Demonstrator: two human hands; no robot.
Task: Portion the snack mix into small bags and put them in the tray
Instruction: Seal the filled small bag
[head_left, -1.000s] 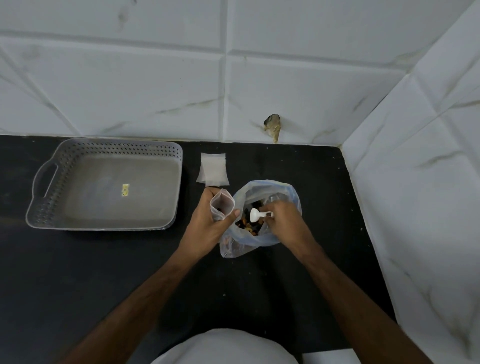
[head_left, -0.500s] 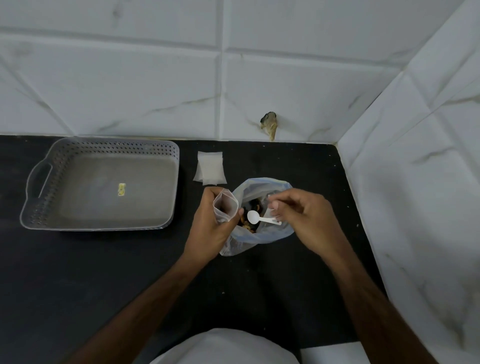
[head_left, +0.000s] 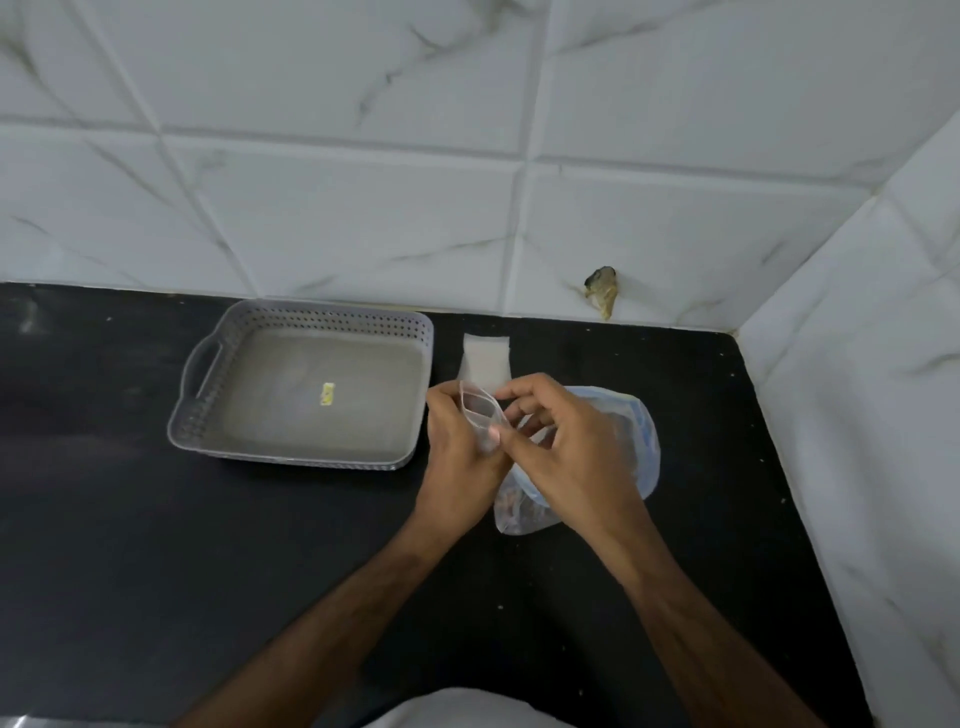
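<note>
Clear plastic: my left hand (head_left: 457, 447) pinches the small bag (head_left: 480, 415) upright, mouth open, and my right hand (head_left: 566, 447) curls over it; whether it grips a spoon I cannot tell. The snack mix bag (head_left: 631, 441) lies under the right hand, the tray (head_left: 306, 395) left.

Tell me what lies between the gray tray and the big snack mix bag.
In the head view: the left hand gripping the small bag, between tray and snack mix bag.

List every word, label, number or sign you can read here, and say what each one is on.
None can be read.
Yellow sticker on the floor of the grey tray: print too small and blurred to read.
Small bag, big snack bag, pile of spare bags: no print visible.
</note>
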